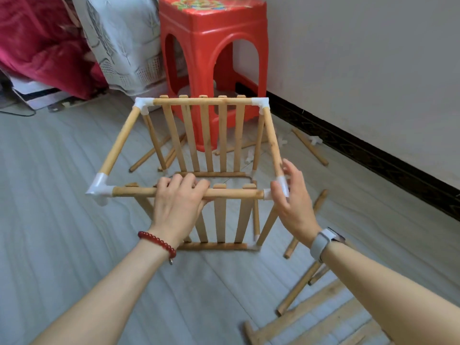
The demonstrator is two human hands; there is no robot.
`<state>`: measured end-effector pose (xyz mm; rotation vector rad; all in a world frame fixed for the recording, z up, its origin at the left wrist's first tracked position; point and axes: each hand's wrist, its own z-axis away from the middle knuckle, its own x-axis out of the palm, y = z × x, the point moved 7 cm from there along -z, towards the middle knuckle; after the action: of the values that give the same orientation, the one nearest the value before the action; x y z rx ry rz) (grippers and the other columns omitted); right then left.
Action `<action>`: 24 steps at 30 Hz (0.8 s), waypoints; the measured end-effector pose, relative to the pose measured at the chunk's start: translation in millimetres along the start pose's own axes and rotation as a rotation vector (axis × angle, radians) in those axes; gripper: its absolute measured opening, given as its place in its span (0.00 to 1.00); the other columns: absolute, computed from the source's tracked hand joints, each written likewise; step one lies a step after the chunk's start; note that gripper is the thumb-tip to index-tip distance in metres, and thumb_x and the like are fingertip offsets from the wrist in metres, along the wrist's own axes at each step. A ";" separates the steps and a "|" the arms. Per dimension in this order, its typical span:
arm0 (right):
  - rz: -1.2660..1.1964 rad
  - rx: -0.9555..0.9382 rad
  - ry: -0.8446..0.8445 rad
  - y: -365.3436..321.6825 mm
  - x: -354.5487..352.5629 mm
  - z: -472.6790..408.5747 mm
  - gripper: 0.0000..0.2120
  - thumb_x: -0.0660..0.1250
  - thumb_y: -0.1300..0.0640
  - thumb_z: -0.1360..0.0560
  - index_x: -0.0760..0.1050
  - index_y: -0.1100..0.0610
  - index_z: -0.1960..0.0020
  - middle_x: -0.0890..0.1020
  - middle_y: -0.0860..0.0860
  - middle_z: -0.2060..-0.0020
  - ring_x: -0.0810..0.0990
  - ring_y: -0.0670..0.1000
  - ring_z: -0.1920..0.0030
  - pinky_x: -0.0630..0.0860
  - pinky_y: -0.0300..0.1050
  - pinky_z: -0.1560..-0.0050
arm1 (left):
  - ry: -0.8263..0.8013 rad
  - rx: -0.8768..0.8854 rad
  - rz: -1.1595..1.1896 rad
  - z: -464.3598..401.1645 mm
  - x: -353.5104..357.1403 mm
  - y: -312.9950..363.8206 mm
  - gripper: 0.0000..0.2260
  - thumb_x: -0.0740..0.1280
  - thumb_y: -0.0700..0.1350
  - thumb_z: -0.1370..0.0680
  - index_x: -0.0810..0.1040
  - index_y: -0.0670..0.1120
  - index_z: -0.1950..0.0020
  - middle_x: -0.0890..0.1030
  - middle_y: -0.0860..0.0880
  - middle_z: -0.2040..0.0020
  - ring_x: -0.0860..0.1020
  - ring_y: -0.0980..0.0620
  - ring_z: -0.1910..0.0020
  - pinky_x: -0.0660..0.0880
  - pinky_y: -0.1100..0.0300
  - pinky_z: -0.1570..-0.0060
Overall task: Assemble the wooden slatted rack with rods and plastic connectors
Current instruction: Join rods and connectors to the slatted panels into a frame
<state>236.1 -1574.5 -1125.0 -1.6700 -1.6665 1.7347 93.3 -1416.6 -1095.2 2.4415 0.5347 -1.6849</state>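
Observation:
A box-shaped wooden rack frame (119, 143) stands upright on the floor, with slatted panels front and back and white plastic connectors (99, 186) at its top corners. My left hand (179, 197) grips the near top rod (239, 194) around its middle. My right hand (290, 195) is at the near right top corner, fingers relaxed around the white corner connector (282, 183), which is partly hidden by them. The right side rod (271, 138) runs back from that corner.
A red plastic stool (211, 58) stands just behind the rack. Loose rods (310, 146) and white connectors lie on the grey floor by the wall at right. More rods and a slatted panel (308, 317) lie at lower right. Bedding hangs at the upper left.

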 end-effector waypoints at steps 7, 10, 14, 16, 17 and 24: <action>-0.198 0.228 0.238 83.1 -32.6 -7.3 0.22 0.50 0.52 0.17 0.56 0.57 0.25 0.68 0.45 0.39 0.66 0.43 0.39 0.63 0.39 0.39 | 0.254 -0.168 -0.024 -22.1 18.1 72.0 0.19 0.69 0.43 0.27 0.74 0.47 0.36 0.78 0.45 0.48 0.76 0.43 0.48 0.64 0.48 0.49; 0.142 0.356 -0.008 158.0 -11.9 21.4 0.21 0.51 0.56 0.18 0.58 0.57 0.26 0.67 0.54 0.31 0.67 0.53 0.33 0.64 0.46 0.34 | 0.278 -0.148 -0.089 -10.2 34.0 88.6 0.31 0.66 0.42 0.28 0.62 0.44 0.26 0.67 0.42 0.31 0.64 0.41 0.31 0.54 0.41 0.31; 0.698 0.441 -0.715 232.2 34.5 78.3 0.29 0.55 0.65 0.23 0.54 0.49 0.25 0.57 0.56 0.26 0.61 0.59 0.29 0.67 0.58 0.35 | 0.319 -0.131 -0.194 -6.1 41.3 87.2 0.33 0.63 0.42 0.29 0.58 0.45 0.25 0.61 0.43 0.30 0.59 0.42 0.29 0.50 0.41 0.30; 0.859 0.353 -0.886 244.5 48.7 95.4 0.31 0.55 0.66 0.24 0.53 0.48 0.24 0.48 0.52 0.24 0.55 0.58 0.27 0.65 0.57 0.34 | 0.342 -0.145 -0.239 -6.7 44.8 87.7 0.32 0.63 0.42 0.30 0.59 0.46 0.26 0.61 0.44 0.33 0.61 0.43 0.32 0.52 0.42 0.30; 0.916 0.289 -0.926 244.2 53.7 98.2 0.29 0.54 0.65 0.23 0.53 0.50 0.25 0.48 0.51 0.24 0.56 0.58 0.27 0.65 0.56 0.35 | 0.358 -0.154 -0.250 -7.2 45.4 88.2 0.32 0.62 0.42 0.30 0.59 0.46 0.26 0.62 0.45 0.33 0.61 0.43 0.32 0.52 0.42 0.31; 1.035 -0.218 -0.770 241.3 88.2 93.2 0.21 0.83 0.60 0.62 0.74 0.57 0.77 0.73 0.51 0.78 0.71 0.52 0.82 0.62 0.37 0.85 | 0.407 -0.139 -0.310 -6.9 50.4 85.2 0.33 0.62 0.41 0.32 0.59 0.47 0.27 0.62 0.46 0.34 0.62 0.45 0.33 0.50 0.46 0.31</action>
<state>257.8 -1639.0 -1389.7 -2.4075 -1.2642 3.0633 145.7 -1482.8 -1147.3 2.7111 1.0890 -1.1758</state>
